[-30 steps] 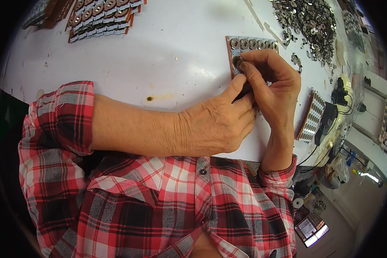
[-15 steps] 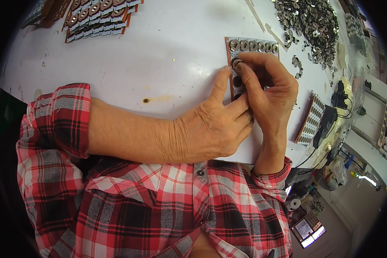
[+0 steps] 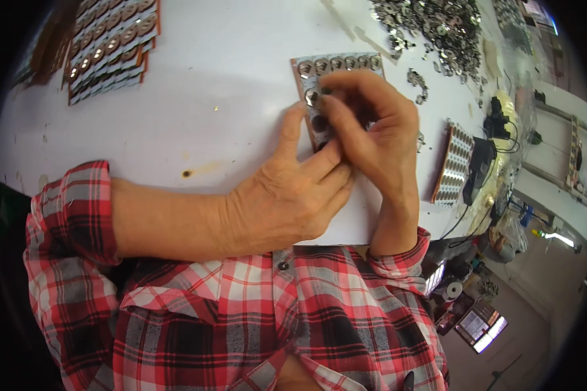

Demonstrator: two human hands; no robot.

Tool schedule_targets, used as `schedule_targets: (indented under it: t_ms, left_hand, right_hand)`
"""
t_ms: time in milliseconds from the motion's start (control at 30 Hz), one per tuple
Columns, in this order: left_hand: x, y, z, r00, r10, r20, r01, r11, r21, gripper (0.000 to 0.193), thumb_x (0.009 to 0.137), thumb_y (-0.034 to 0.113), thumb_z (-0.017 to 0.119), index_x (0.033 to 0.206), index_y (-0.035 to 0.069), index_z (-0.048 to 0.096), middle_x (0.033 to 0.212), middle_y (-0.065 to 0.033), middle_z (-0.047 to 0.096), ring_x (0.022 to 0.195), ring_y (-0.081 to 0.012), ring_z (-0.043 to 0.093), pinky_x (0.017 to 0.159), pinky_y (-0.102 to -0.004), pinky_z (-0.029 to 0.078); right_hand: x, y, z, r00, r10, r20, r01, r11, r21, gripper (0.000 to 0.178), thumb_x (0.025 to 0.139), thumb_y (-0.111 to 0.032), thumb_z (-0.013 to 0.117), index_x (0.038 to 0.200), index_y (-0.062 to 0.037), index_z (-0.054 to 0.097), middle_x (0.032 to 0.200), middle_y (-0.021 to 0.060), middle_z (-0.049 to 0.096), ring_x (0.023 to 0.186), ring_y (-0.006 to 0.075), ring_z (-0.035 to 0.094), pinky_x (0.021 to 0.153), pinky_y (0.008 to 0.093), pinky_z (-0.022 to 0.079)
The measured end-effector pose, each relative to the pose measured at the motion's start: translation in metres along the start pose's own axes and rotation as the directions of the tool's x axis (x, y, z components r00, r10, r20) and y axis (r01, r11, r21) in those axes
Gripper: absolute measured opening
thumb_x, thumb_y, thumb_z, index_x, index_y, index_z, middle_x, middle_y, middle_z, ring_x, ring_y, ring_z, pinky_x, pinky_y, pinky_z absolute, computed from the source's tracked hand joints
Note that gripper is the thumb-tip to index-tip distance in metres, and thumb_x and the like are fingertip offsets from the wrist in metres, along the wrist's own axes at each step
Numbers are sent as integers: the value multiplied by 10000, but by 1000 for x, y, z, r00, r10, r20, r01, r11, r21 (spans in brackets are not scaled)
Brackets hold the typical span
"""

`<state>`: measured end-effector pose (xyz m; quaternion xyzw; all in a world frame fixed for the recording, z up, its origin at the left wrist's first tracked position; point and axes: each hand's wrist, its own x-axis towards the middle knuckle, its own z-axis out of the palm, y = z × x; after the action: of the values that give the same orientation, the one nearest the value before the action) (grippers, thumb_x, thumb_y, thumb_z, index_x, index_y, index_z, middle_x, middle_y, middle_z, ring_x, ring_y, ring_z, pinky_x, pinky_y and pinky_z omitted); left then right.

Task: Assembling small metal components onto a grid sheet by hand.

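Fingertips of right hand [image 3: 378,130] pinch a small metal disc [image 3: 312,96] over the tray [image 3: 336,64] — left hand [image 3: 287,195] open, steadying its near edge.

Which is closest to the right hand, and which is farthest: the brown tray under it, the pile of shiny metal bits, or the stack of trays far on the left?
1. Brown tray: under the right hand.
2. Metal pile: up and right.
3. Tray stack: far left.
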<state>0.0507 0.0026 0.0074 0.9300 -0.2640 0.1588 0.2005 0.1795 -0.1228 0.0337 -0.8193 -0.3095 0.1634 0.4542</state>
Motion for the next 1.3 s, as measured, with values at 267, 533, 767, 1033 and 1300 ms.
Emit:
schedule_targets:
  t_ms: [267, 533, 767, 1033, 1300]
  left_hand:
    - [1, 0, 4, 1000, -13, -10, 14, 1000, 19, 352, 910, 191, 613, 1173, -8, 738, 1300, -153, 679, 1333, -314, 561, 1039, -755, 372]
    - [1, -1, 7, 1000, -11, -15, 11, 999, 35, 358, 921, 194, 610, 1190, -6, 737, 1310, -152, 676, 1342, -312, 553, 1043, -758, 372]
    - [0, -2, 7, 1000, -16, -11, 16, 999, 34, 362, 920, 208, 614, 1192, 5, 740, 1313, -146, 680, 1336, -312, 555, 1056, -760, 370]
    - [0, -1, 8, 1000, -14, -16, 15, 999, 42, 371, 897, 216, 633, 1182, 5, 742, 1291, -142, 681, 1334, -307, 559, 1071, -786, 361]
    - [0, 0, 5, 1000, -11, -11, 12, 998, 63, 348, 888, 229, 636, 1145, 27, 755, 1253, -110, 687, 1317, -300, 570, 1082, -784, 347]
  right_hand:
    - [-11, 26, -91, 949, 189, -251, -269, 901, -341, 151, 898, 0, 733, 1044, 3, 770, 863, 14, 740, 750, 54, 639, 684, 218, 488]
    - [-2, 44, -80, 942, 208, -263, -298, 877, -377, 121, 945, -93, 735, 962, 25, 720, 770, 3, 695, 668, 59, 604, 625, 237, 484]
    - [2, 40, -63, 939, 170, -298, -215, 969, -124, 103, 967, -73, 715, 1001, 24, 718, 825, 6, 695, 649, 53, 574, 571, 207, 426]
    - [-3, 15, -39, 957, 283, 63, -281, 853, 440, 171, 962, -51, 748, 1109, 37, 755, 896, 61, 735, 677, 82, 643, 539, 209, 499]
    - [-5, 1, -26, 974, 218, 65, -225, 887, 404, 166, 940, -34, 748, 1097, 15, 727, 863, 18, 708, 695, 64, 623, 561, 201, 459]
